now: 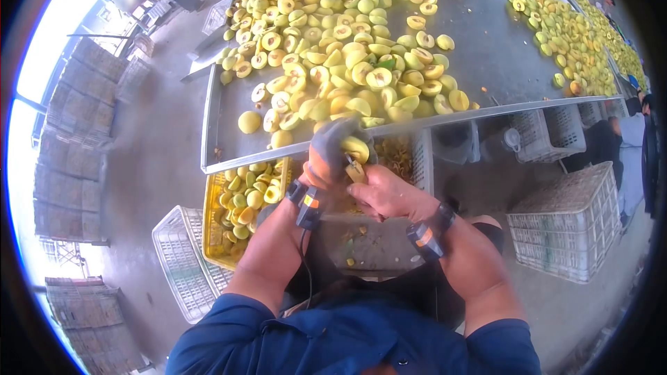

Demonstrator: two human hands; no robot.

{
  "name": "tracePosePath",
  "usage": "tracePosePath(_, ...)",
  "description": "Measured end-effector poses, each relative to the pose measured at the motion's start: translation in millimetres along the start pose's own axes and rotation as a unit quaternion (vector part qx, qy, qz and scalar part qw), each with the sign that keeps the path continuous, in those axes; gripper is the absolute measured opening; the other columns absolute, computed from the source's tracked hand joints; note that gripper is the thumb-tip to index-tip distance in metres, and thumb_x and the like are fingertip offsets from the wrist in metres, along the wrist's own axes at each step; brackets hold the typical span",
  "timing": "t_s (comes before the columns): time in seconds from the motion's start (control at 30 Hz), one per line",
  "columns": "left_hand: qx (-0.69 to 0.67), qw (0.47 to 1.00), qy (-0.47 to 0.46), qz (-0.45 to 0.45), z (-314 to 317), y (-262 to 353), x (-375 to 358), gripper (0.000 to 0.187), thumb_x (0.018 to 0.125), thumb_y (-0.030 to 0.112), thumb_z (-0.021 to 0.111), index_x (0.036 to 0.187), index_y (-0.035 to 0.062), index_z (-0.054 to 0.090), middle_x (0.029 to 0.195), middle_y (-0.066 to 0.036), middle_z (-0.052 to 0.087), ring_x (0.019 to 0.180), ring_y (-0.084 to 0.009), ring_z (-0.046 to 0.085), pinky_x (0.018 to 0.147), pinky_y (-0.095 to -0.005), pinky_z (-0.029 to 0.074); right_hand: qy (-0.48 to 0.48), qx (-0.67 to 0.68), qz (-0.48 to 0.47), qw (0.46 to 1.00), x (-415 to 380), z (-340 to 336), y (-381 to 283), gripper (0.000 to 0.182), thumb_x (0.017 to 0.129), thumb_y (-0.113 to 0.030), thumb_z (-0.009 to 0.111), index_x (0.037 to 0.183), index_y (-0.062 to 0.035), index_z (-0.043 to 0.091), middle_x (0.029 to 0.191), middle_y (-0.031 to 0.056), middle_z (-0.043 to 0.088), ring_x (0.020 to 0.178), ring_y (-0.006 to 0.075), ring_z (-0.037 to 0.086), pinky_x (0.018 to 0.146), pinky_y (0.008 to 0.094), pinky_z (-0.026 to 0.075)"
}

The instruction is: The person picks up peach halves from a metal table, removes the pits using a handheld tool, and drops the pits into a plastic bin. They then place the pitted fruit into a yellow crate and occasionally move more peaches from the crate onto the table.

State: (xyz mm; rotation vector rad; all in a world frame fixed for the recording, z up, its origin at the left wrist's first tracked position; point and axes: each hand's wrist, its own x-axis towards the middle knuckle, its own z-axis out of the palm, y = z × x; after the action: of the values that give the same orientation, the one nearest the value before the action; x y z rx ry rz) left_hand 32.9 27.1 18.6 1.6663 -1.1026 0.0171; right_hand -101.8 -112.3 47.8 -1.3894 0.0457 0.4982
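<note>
My left hand (326, 155), in a dark grey and orange glove, is closed around a yellow peach half (356, 148) just over the table's near edge. My right hand (391, 193), bare, grips a small pitting knife with a yellowish handle (356, 171). Its metal tip meets the fruit, though the blade itself is mostly hidden. Beyond both hands, a big heap of halved yellow peaches (347, 48) covers part of the metal table (479, 62). Some cut faces still show brown pits or hollows.
A yellow crate (210, 229) of peach halves stands left of my knees, beside a white crate (182, 264). Below the table edge, another crate (422, 160) holds peelings or pits. More peaches (556, 35) lie at right. White crates (566, 222) and a seated person (629, 146) are further right.
</note>
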Motion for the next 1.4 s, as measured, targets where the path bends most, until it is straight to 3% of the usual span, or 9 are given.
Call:
tracePosePath(0.4, 0.452, 0.876, 0.157, -0.053, -140.9, -32.3, -103.0, 0.022, 0.09, 0.0, 0.071, 0.111, 0.0039, 0.077, 0.107, -0.019, 0.077, 0.101, -0.0391, 0.073, 0.089, -0.0455, 0.058, 0.18, -0.234, -0.094, 0.951, 18.1, -44.0, 118.5, 0.024, 0.101, -0.021, 0.065, 0.086, -0.0035, 0.059, 0.064, 0.0066, 0.058, 0.048, 0.0161, 0.056, 0.046, 0.0365, 0.046)
tracePosePath(0.47, -0.081, 0.846, 0.4, -0.343, -182.2, -68.7, -130.3, 0.023, 0.094, 0.0, 0.071, 0.115, 0.0026, 0.077, 0.104, -0.019, 0.077, 0.099, -0.0377, 0.073, 0.091, -0.0428, 0.058, 0.124, -0.065, 0.055, 0.989, -12.8, -31.8, 62.5, 0.022, 0.101, -0.02, 0.064, 0.088, -0.0025, 0.059, 0.063, 0.0061, 0.057, 0.047, 0.0162, 0.054, 0.045, 0.0367, 0.045)
tracePosePath(0.57, 0.403, 0.767, 0.256, -0.428, -196.9, -34.8, -136.8, 0.022, 0.097, 0.003, 0.071, 0.118, 0.0014, 0.077, 0.106, -0.012, 0.078, 0.096, -0.0262, 0.072, 0.089, -0.0369, 0.058, 0.172, -0.132, 0.045, 0.975, -11.4, -37.4, 69.1, 0.027, 0.098, -0.024, 0.065, 0.091, 0.0028, 0.063, 0.067, 0.0105, 0.061, 0.055, 0.0245, 0.061, 0.054, 0.0424, 0.05)
tracePosePath(0.67, 0.191, 0.884, 0.303, -0.3, -166.1, -19.6, -106.5, 0.021, 0.098, 0.009, 0.072, 0.115, -0.0015, 0.077, 0.109, -0.01, 0.078, 0.097, -0.0203, 0.072, 0.086, -0.032, 0.059, 0.11, -0.075, 0.039, 0.99, -16.4, -30.0, 53.2, 0.028, 0.099, -0.025, 0.065, 0.089, 0.0009, 0.062, 0.066, 0.0064, 0.058, 0.053, 0.0198, 0.058, 0.05, 0.0402, 0.047)
tracePosePath(0.73, 0.237, 0.965, 0.069, -0.091, -123.1, 13.8, -73.0, 0.024, 0.098, 0.007, 0.07, 0.12, -0.0016, 0.075, 0.11, -0.008, 0.077, 0.099, -0.0183, 0.072, 0.089, -0.0315, 0.059, 0.085, -0.068, 0.023, 0.994, -16.9, -23.8, 44.2, 0.024, 0.101, -0.022, 0.063, 0.096, 0.0013, 0.064, 0.066, 0.0073, 0.06, 0.05, 0.0188, 0.058, 0.048, 0.0384, 0.046)
tracePosePath(0.77, 0.0, 0.941, 0.085, -0.327, -92.2, 23.6, -57.9, 0.031, 0.098, 0.005, 0.072, 0.128, -0.0021, 0.071, 0.113, -0.01, 0.077, 0.103, -0.0185, 0.073, 0.094, -0.0319, 0.059, 0.074, -0.055, 0.021, 0.995, -18.1, -21.2, 38.6, 0.022, 0.102, -0.021, 0.062, 0.097, 0.0011, 0.064, 0.065, 0.0072, 0.06, 0.05, 0.0183, 0.058, 0.048, 0.0377, 0.046)
tracePosePath(0.93, -0.077, 0.954, -0.076, -0.28, 5.7, 8.4, -45.2, 0.025, 0.097, 0.009, 0.072, 0.122, 0.0021, 0.075, 0.113, -0.017, 0.079, 0.104, -0.0261, 0.076, 0.094, -0.036, 0.058, 0.048, 0.06, 0.027, 0.997, -8.0, -24.1, 48.3, 0.019, 0.104, -0.018, 0.059, 0.103, 0.0004, 0.065, 0.064, 0.0063, 0.059, 0.047, 0.0173, 0.055, 0.045, 0.0356, 0.044)
tracePosePath(1.13, 0.266, 0.898, -0.17, -0.307, 24.5, -0.1, -37.9, 0.025, 0.097, 0.019, 0.073, 0.115, 0.0018, 0.073, 0.105, -0.027, 0.075, 0.099, -0.04, 0.073, 0.089, -0.0389, 0.057, 0.117, 0.025, 0.052, 0.991, -4.7, -26.5, 57.9, 0.021, 0.101, -0.015, 0.055, 0.098, 0.0032, 0.066, 0.066, 0.0086, 0.061, 0.048, 0.0191, 0.059, 0.044, 0.038, 0.046)
tracePosePath(1.4, 0.112, 0.943, -0.218, -0.225, -5.5, 19.0, 8.4, 0.037, 0.094, 0.008, 0.077, 0.13, 0.0022, 0.073, 0.11, -0.013, 0.08, 0.098, -0.0196, 0.076, 0.092, -0.0334, 0.06, 0.111, 0.084, 0.065, 0.988, -3.7, -21.8, 58.1, 0.025, 0.099, -0.018, 0.061, 0.098, 0.0066, 0.066, 0.068, 0.0087, 0.06, 0.046, 0.0193, 0.058, 0.04, 0.0387, 0.045)
